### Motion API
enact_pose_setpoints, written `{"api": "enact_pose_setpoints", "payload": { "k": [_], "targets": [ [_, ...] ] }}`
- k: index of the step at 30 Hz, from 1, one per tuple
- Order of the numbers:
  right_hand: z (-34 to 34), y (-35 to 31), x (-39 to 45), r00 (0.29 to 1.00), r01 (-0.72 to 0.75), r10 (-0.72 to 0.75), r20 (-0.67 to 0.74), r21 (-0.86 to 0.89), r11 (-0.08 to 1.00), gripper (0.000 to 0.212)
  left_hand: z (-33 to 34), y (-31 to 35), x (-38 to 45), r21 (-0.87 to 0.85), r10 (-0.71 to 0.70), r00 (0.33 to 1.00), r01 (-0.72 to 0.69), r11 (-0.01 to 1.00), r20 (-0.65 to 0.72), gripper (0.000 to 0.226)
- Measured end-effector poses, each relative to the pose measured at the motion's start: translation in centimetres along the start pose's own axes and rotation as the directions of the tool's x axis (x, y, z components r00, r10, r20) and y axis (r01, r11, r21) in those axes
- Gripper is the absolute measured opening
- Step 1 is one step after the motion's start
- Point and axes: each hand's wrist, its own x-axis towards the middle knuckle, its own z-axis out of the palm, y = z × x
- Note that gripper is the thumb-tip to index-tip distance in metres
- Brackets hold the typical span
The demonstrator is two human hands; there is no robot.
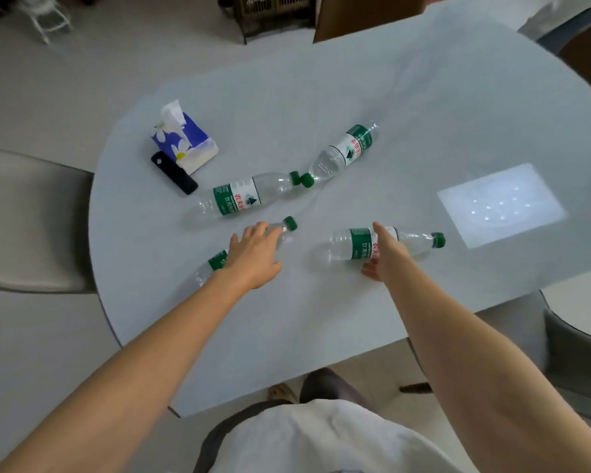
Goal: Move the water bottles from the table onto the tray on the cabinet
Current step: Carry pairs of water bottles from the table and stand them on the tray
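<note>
Four water bottles lie on their sides on the pale table (423,97), none moved off yet; tray and cabinet not in view. Left hand (253,256) lies spread over the near-left bottle (289,225), fingers extended across its shoulder, not curled under, so no grasp yet. Right hand (386,254) reaches over the near-right bottle (350,244), fingers across the label and thumb showing at the near side; looks like it is about to wrap but it isn't clamped, can't tell if it presses the plastic. Far-left bottle (232,198) and far-right bottle (345,153) sit further back, caps almost touching. Tissue pack (185,141) and a black remote (174,172) at far left, close to the far-left bottle's base. Risks: round bottles lying flat will likely roll if pushed from the top instead of pinched, the near-left one toward the left edge. Thin plastic may crumple or slip under a one-handed grab. Grabbing two at once means less control per hand.
</note>
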Motion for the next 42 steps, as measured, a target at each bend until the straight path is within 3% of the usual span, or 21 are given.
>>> {"api": "enact_pose_setpoints", "payload": {
  "k": [3, 6, 9, 11, 14, 20, 23, 25, 28, 32, 35, 38, 40, 42],
  "targets": [
    [1.4, -0.8, 0.4, 0.993, 0.03, -0.023, -0.118, 0.061, 0.998, 0.082, 0.6, -1.7, 1.2, -0.025, -0.033, 0.999, 0.033, 0.999, -0.017, 0.072],
    [2.3, -1.8, 0.7, 0.996, 0.045, -0.039, -0.079, 0.086, 0.995, 0.082, 1.5, -3.3, 1.7, -0.074, -0.108, 0.994, 0.11, 0.991, 0.024, 0.082],
    [3.0, -2.4, 0.4, 0.995, 0.104, -0.102, 0.023, -0.146, 0.984, 0.086, 2.7, -3.7, 1.9, -0.113, -0.15, 0.985, 0.159, 0.981, 0.09, 0.089],
    [3.4, -1.9, 0.3, 0.98, 0.194, -0.17, 0.1, -0.356, 0.914, 0.082, 3.6, -3.7, 2.0, -0.096, -0.157, 0.985, 0.164, 0.982, 0.071, 0.091],
    [3.8, -0.4, -0.4, 0.96, 0.27, -0.189, 0.206, -0.516, 0.813, 0.072, 4.7, -4.1, 2.2, -0.036, -0.151, 0.988, 0.152, 0.988, 0.02, 0.093],
    [2.8, 5.5, -1.5, 0.93, 0.359, -0.239, 0.28, -0.552, 0.752, 0.068, 6.1, -5.0, 2.0, -0.013, -0.099, 0.993, 0.099, 0.995, -0.063, 0.084],
    [1.5, 8.1, -2.4, 0.913, 0.407, -0.321, 0.251, -0.516, 0.754, 0.062, 6.5, -5.7, 1.3, -0.225, -0.128, 0.991, 0.118, 0.967, -0.033, 0.079],
    [0.2, 9.4, -3.2, 0.913, 0.404, -0.316, 0.259, -0.451, 0.796, 0.06, 6.8, -5.8, 0.2, -0.43, -0.132, 0.991, 0.116, 0.895, -0.009, 0.081],
    [-2.4, 11.4, -5.3, 0.912, 0.347, -0.276, 0.303, -0.212, 0.914, 0.049, 6.7, -4.4, -2.0, -0.679, -0.028, 1.0, 0.01, 0.734, -0.015, 0.082],
    [-7.1, 14.9, -8.4, 0.85, 0.285, -0.325, 0.416, 0.157, 0.946, 0.059, 5.5, 0.3, -4.4, -0.825, 0.183, 0.983, -0.097, 0.557, 0.008, 0.07],
    [-11.4, 18.9, -11.2, 0.84, 0.193, -0.37, 0.398, 0.42, 0.887, 0.063, 5.7, 5.0, -6.6, -0.9, 0.354, 0.933, -0.097, 0.425, 0.067, 0.051],
    [-15.4, 23.7, -13.3, 0.857, 0.13, -0.397, 0.33, 0.606, 0.785, 0.057, 6.8, 10.0, -9.6, -0.939, 0.466, 0.871, -0.015, 0.344, 0.157, 0.049],
    [-18.0, 26.8, -14.0, 0.878, 0.123, -0.406, 0.252, 0.701, 0.702, 0.039, 8.1, 13.5, -11.8, -0.935, 0.539, 0.817, 0.003, 0.355, 0.207, 0.053],
    [-20.9, 29.8, -14.6, 0.9, 0.13, -0.405, 0.163, 0.786, 0.605, 0.037, 9.4, 17.2, -14.3, -0.916, 0.608, 0.749, -0.002, 0.402, 0.265, 0.052]
  ]
}}
